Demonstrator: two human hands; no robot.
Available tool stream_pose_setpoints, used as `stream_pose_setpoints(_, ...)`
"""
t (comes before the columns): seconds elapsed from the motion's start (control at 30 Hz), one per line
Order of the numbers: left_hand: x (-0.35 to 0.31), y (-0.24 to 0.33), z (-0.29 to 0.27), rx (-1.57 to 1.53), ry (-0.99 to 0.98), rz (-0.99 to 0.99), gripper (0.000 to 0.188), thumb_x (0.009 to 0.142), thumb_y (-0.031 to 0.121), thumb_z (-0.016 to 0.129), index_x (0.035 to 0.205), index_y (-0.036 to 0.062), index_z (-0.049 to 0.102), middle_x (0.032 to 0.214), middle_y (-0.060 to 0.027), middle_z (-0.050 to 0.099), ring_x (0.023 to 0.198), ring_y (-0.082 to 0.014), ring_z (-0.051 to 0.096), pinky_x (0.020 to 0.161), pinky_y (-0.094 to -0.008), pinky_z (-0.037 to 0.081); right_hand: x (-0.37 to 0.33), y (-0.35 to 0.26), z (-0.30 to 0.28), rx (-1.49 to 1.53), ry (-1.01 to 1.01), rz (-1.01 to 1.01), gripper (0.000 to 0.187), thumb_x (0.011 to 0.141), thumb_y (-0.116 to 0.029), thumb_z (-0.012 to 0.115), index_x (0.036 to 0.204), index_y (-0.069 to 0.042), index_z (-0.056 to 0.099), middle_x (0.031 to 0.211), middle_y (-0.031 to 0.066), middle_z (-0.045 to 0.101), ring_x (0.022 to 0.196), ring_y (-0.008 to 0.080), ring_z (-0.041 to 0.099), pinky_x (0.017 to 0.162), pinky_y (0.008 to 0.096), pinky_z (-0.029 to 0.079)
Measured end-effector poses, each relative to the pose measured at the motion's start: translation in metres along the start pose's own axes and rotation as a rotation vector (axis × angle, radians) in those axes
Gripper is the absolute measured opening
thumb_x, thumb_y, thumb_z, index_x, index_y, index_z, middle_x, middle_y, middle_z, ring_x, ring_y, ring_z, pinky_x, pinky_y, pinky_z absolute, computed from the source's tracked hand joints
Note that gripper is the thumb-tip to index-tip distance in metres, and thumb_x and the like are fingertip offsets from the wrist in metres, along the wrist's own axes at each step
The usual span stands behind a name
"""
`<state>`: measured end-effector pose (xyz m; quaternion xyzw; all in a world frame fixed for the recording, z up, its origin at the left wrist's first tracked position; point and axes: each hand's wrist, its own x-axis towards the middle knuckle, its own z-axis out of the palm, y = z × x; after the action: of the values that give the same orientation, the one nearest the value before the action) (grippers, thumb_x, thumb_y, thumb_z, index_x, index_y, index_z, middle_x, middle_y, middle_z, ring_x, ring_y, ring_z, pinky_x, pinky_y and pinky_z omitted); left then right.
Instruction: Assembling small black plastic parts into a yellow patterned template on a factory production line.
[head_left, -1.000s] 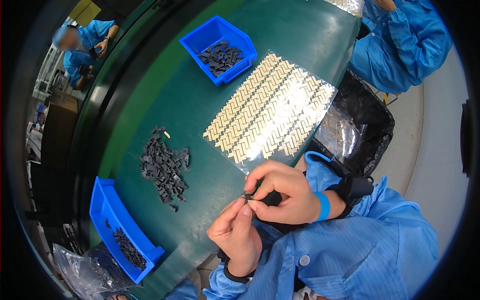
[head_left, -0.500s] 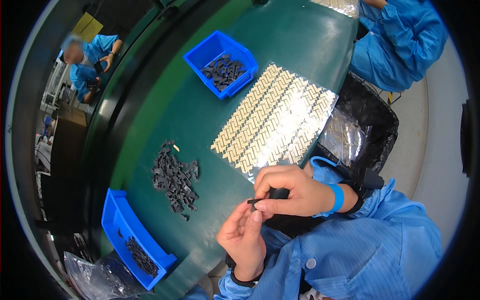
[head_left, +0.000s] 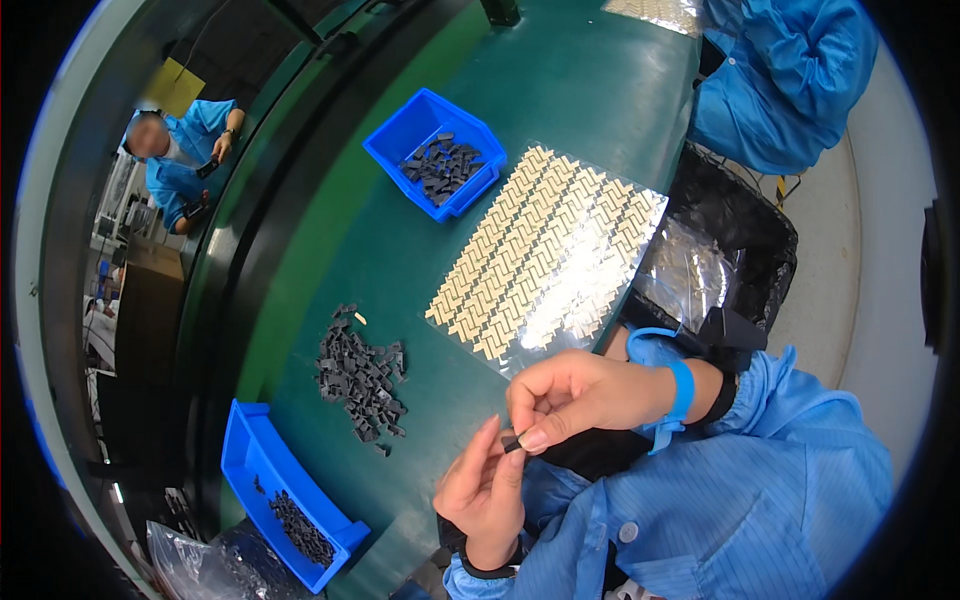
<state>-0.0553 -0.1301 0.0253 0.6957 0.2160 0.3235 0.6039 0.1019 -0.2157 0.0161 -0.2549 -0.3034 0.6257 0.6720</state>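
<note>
A small black plastic piece (head_left: 512,443) is held in front of my body, near the table's close edge. My right hand (head_left: 590,393) pinches it between thumb and bent fingers. From below, my left hand (head_left: 484,505) meets it, closed on it with the thumb and fingertips; the fingers cover part of the piece. Just beyond my hands lies a clear sheet (head_left: 500,368) with rows of cream-coloured strips (head_left: 540,255) in a zigzag pattern. Left of the sheet, a loose pile of dark grey plastic pieces (head_left: 360,385) lies on the green table (head_left: 400,290).
A blue bin (head_left: 385,150) with dark pieces stands beyond the pile. Another blue bin (head_left: 245,440), holding smaller dark parts, is at the near left beside a clear plastic bag (head_left: 185,560). A black-lined waste bin (head_left: 770,240) stands right of the table. A co-worker's blue sleeve (head_left: 780,90) shows at top right.
My hands have tilted the small black piece, so it shows a different side. My left fingers have spread slightly. The whole view has shifted a little, with the table contents lower in it.
</note>
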Motion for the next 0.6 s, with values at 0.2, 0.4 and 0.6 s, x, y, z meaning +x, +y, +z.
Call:
stream_pose_setpoints(0.2, 0.008, 0.008, -0.007, -0.027, -0.153, 0.126, 0.038, 0.075, -0.007, 0.065, 0.112, -0.0058, 0.056, 0.083, -0.0168, 0.065, 0.072, -0.018, 0.064, 0.065, -0.0267, 0.052, 0.004, -0.003, 0.005, 0.083, -0.04, 0.164, 0.012, 0.083, -0.012, 0.06, 0.082, -0.001, 0.054, 0.077, 0.0012, 0.056, 0.073, 0.0058, 0.051, 0.066, 0.0195, 0.041)
stream_pose_setpoints(0.4, 0.01, 0.012, -0.005, -0.139, -0.213, 0.073, 0.04, 0.072, -0.01, 0.066, 0.112, -0.0068, 0.056, 0.083, -0.017, 0.065, 0.073, -0.0199, 0.065, 0.066, -0.0295, 0.053, 0.005, 0.003, 0.01, 0.134, 0.014, 0.176, 0.013, 0.078, -0.011, 0.057, 0.07, -0.002, 0.052, 0.067, 0.0009, 0.052, 0.064, 0.0065, 0.049, 0.058, 0.0201, 0.039)
stream_pose_setpoints(0.6, 0.017, 0.019, -0.003, 0.173, -0.306, 0.182, 0.038, 0.072, -0.012, 0.065, 0.109, -0.0084, 0.057, 0.084, -0.018, 0.065, 0.075, -0.0205, 0.066, 0.066, -0.0288, 0.053, 0.006, -0.002, 0.009, 0.029, 0.025, 0.185, 0.018, 0.081, -0.013, 0.058, 0.068, -0.004, 0.051, 0.066, 0.0016, 0.053, 0.06, 0.0062, 0.048, 0.054, 0.0198, 0.038)
